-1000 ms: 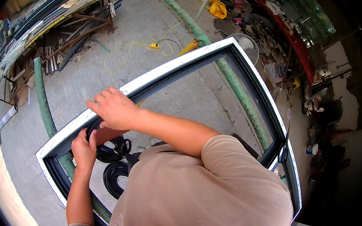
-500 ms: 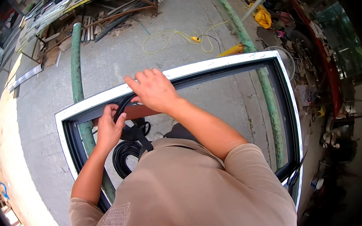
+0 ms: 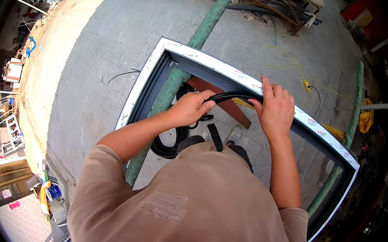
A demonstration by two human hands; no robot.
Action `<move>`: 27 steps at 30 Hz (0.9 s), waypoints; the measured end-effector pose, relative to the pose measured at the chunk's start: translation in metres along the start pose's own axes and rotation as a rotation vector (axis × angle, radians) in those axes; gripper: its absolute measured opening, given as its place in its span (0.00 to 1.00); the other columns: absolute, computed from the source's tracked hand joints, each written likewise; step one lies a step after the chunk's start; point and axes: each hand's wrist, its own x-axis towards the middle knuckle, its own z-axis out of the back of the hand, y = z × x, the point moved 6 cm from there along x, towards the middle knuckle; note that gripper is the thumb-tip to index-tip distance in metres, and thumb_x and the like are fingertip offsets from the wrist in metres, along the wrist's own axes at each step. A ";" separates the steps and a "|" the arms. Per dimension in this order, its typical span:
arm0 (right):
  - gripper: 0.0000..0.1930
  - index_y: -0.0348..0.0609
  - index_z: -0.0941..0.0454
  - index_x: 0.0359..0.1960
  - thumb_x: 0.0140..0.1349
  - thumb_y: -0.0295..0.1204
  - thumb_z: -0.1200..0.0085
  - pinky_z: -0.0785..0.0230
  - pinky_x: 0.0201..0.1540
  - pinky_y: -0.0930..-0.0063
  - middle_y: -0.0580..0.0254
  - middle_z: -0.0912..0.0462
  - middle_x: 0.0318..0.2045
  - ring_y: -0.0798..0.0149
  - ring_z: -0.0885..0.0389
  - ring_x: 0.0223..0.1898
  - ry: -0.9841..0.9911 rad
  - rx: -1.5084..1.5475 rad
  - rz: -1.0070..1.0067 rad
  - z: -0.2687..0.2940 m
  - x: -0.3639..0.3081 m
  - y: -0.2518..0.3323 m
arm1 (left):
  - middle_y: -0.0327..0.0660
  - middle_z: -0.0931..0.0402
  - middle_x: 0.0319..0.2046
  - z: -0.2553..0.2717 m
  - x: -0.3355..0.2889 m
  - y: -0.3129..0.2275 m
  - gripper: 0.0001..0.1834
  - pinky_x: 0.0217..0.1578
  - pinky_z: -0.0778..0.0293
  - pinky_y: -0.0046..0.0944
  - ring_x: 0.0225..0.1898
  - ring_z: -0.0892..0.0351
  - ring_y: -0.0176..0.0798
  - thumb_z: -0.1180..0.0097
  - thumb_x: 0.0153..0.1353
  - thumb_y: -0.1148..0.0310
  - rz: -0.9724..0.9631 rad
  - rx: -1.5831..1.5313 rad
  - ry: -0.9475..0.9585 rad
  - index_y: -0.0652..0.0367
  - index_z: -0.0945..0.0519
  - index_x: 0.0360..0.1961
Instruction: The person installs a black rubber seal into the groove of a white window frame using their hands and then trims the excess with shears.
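Note:
A large window frame [image 3: 223, 69], dark inside with printed white film on its face, lies flat in front of me. A bendy black rubber sealing strip [image 3: 234, 95] arches between my hands at the frame's far bar. My left hand [image 3: 189, 108] is closed round the strip, inside the frame opening. My right hand [image 3: 274, 108] lies over the far bar, its thumb pressing the strip's other visible part against the bar's inner side. More of the black strip hangs in a coil [image 3: 165, 147] below, partly hidden by my body and left arm.
Green pipes [image 3: 209, 23] run beneath the frame at left and right [image 3: 356, 105]. A reddish-brown board [image 3: 224, 105] shows below the opening. A yellow cord [image 3: 290, 60] lies on the concrete floor. Scrap and a rack [image 3: 304, 14] stand at the far side.
My view has turned left, so the frame appears rotated. My hands are now farther apart, with the strip stretched between them along the far bar.

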 end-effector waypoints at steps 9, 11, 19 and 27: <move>0.40 0.50 0.19 0.73 0.60 0.52 0.22 0.26 0.50 0.54 0.58 0.14 0.47 0.51 0.16 0.47 0.005 -0.028 0.027 -0.003 0.003 -0.001 | 0.60 0.11 0.33 0.050 0.035 -0.043 0.17 0.41 0.18 0.67 0.39 0.11 0.71 0.38 0.81 0.55 -0.156 0.621 -0.140 0.62 0.14 0.49; 0.41 0.50 0.19 0.73 0.60 0.52 0.22 0.27 0.50 0.54 0.59 0.14 0.46 0.52 0.16 0.47 -0.012 -0.016 0.021 -0.001 0.002 -0.001 | 0.60 0.11 0.33 0.047 0.037 -0.040 0.17 0.41 0.17 0.67 0.38 0.11 0.70 0.38 0.81 0.55 -0.166 0.622 -0.151 0.61 0.14 0.48; 0.42 0.48 0.19 0.74 0.60 0.52 0.21 0.28 0.51 0.56 0.60 0.14 0.46 0.52 0.17 0.47 0.015 -0.051 0.007 0.002 0.002 0.005 | 0.59 0.11 0.32 0.042 0.036 -0.036 0.17 0.39 0.17 0.66 0.37 0.10 0.69 0.38 0.81 0.56 -0.191 0.589 -0.192 0.61 0.15 0.45; 0.45 0.46 0.20 0.74 0.58 0.51 0.18 0.27 0.52 0.53 0.56 0.15 0.46 0.50 0.16 0.48 0.034 -0.064 -0.023 0.001 0.010 0.015 | 0.57 0.12 0.31 0.039 0.037 -0.031 0.16 0.37 0.18 0.66 0.35 0.11 0.69 0.37 0.80 0.57 -0.258 0.546 -0.252 0.60 0.18 0.41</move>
